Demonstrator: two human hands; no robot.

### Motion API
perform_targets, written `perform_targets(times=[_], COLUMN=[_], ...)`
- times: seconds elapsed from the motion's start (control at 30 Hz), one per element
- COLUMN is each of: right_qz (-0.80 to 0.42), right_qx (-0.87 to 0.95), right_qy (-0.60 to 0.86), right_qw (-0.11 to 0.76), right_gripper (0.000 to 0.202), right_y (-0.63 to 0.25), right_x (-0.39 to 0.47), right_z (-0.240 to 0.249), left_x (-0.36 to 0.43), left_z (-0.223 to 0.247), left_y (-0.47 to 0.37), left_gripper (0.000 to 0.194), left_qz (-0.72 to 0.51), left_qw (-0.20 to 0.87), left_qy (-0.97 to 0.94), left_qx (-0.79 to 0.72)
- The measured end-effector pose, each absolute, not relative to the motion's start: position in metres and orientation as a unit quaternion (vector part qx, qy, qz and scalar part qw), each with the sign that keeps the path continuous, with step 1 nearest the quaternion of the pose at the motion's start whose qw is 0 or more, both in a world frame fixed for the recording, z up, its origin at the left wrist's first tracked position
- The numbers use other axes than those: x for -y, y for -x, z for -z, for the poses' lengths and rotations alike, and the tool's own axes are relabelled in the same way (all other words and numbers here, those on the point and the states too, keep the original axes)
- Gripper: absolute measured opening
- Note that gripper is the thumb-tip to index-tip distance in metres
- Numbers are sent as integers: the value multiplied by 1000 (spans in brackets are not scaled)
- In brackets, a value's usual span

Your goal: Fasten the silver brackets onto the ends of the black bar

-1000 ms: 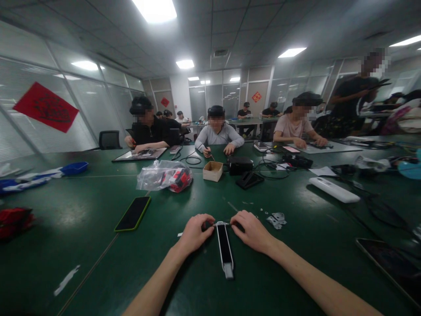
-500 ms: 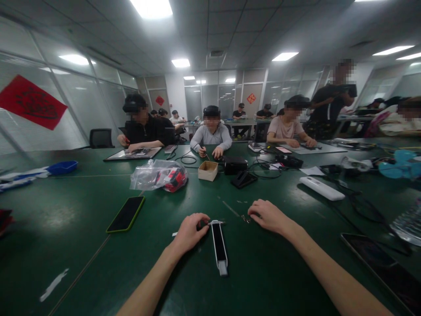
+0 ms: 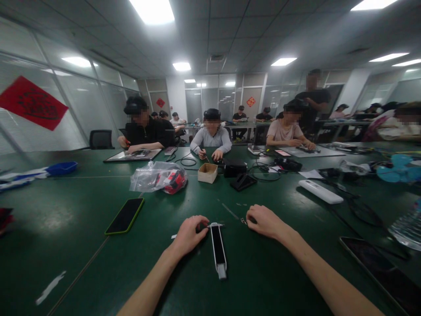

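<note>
A narrow white-framed device with a black face [image 3: 218,245] lies lengthwise on the green table [image 3: 276,272]. Its near end has a grey block, and a thin metal crosspiece [image 3: 219,225] sticks out sideways at its far end. My left hand [image 3: 190,233] rests at the left of that end, thumb and fingertips closed around the crosspiece's left tip. On the right, my right hand [image 3: 265,222] lies on the table with curled fingers at a little cluster of small metal pieces [image 3: 243,221]. What is between its fingertips is too small to make out.
A phone with a green edge [image 3: 125,216] lies to the left, a dark phone [image 3: 378,267] to the right. Beyond my hands are a plastic bag with red items [image 3: 159,177], an open small box [image 3: 208,173], a black box [image 3: 234,167] and a white case [image 3: 320,192]. Co-workers sit opposite.
My right hand's fingers have drawn in and lowered onto the small metal pieces. My left hand stays at the device's far end. A standing person in the background has moved left.
</note>
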State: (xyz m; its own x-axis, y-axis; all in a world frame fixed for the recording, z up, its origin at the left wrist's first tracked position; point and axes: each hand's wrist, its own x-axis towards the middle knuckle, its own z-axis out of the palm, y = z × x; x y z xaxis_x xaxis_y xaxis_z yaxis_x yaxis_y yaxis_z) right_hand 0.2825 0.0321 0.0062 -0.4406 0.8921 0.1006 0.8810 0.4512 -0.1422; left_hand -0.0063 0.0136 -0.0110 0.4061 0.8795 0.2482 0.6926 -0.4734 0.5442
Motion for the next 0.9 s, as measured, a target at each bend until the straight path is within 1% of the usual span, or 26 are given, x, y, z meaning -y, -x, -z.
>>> perform_targets(times=[0.17,0.33,0.43,0.53,0.63,0.9], right_qz=[-25,-66,-108,-139,-145,-166], right_qx=[822,817,809,801,801,801], right_qy=[552,526,515,516,512,513], right_qw=[133,228,261,270,274,260], right_gripper=[17,17,19,22,24,25], right_y=[-272,-250,-235,-224,-219,-217], right_x=[-30,-20,-14,-10,-9,-5], right_z=[-4,3,7,10,11,8], left_x=[-14,-13,-14,-15,-16,-16], left_z=[11,11,12,15,18,17], left_y=[7,7,6,7,7,7], left_gripper=[19,20,19,18,18,18], left_qz=[-259,-259,-262,-270,-275,-271], left_qw=[188,183,173,166,165,169], left_qy=[-817,-821,-824,-824,-826,-829], left_qx=[-479,-475,-472,-469,-464,-460])
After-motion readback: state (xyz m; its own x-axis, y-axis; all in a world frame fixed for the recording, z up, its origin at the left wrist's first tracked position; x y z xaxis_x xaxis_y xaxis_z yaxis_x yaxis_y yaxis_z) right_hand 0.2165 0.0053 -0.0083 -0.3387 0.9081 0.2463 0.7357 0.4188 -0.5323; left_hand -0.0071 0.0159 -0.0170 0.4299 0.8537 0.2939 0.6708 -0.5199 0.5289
